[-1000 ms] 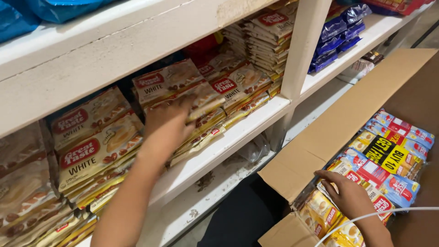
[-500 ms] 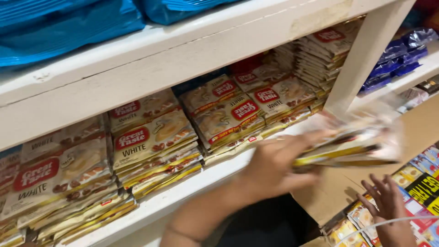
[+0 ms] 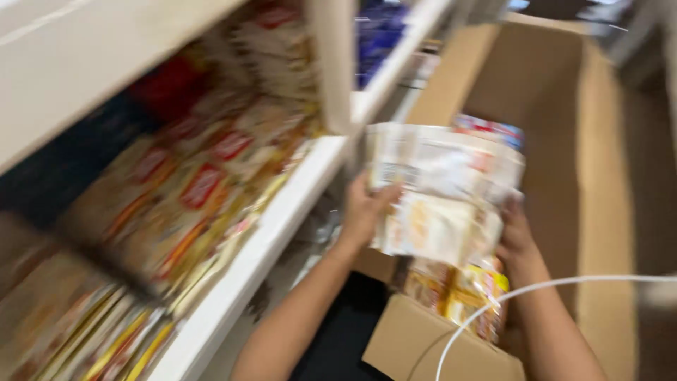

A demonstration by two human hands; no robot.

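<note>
Both hands hold a stack of flat beige-and-white packets (image 3: pixel 441 194) over an open cardboard box (image 3: pixel 599 176). My left hand (image 3: pixel 364 212) grips the stack's left edge. On the right edge sits my right hand (image 3: pixel 518 243), partly hidden behind the packets. More packets (image 3: pixel 462 293) in yellow and red lie in the box below the stack. The frame is blurred by motion.
A white shelf (image 3: pixel 282 226) runs along the left, filled with stacked beige packets (image 3: pixel 183 204) with red labels. A white upright post (image 3: pixel 333 63) divides the shelf; blue packets (image 3: pixel 377 32) lie beyond it. A white cable (image 3: pixel 536 289) crosses the lower right.
My left hand has carried the packets from the shelf front over to the box, and my right hand has come up to take the stack's other edge. The view has swung right.
</note>
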